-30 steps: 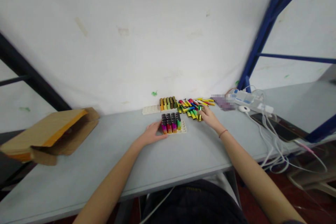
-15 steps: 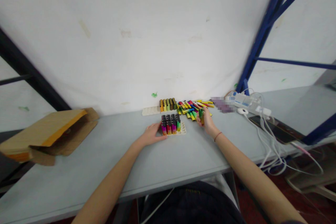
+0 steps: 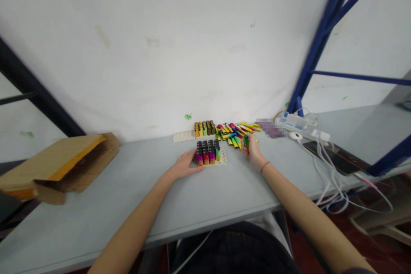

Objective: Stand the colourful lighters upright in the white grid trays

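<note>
Black tops cap the near lighters, their bodies shading from purple or red into orange, a few green-yellow, all in an off-white tray. I see orange, yellow-green and brown in the rear lighters; the loose pile mingles yellow, red, blue and green.

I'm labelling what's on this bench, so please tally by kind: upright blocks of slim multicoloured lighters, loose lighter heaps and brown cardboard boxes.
Upright lighter blocks: 2 (nearer block, farther block)
Loose multicoloured lighter heap: 1
Brown cardboard box: 1
Total: 4
</note>
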Demonstrator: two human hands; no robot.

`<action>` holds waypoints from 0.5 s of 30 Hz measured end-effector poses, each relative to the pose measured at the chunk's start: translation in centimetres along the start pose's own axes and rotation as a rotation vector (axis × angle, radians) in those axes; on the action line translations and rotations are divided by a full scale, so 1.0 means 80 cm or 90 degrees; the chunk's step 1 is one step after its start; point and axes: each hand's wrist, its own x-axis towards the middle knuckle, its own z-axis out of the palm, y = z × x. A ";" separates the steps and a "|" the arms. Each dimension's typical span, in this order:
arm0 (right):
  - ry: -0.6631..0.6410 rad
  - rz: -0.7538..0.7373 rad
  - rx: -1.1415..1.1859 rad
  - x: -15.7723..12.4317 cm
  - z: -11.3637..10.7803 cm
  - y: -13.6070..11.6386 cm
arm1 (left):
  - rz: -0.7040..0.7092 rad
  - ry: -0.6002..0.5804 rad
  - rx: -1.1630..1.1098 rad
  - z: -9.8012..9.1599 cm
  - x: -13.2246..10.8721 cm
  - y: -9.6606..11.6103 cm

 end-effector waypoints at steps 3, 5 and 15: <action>-0.009 0.005 -0.022 0.000 0.001 0.002 | -0.001 -0.002 -0.002 0.000 -0.001 0.000; -0.001 -0.004 -0.028 0.002 0.002 0.004 | -0.006 -0.003 -0.002 -0.001 -0.001 0.001; 0.054 -0.050 -0.062 0.008 0.001 0.010 | -0.008 0.001 -0.010 -0.003 -0.001 0.004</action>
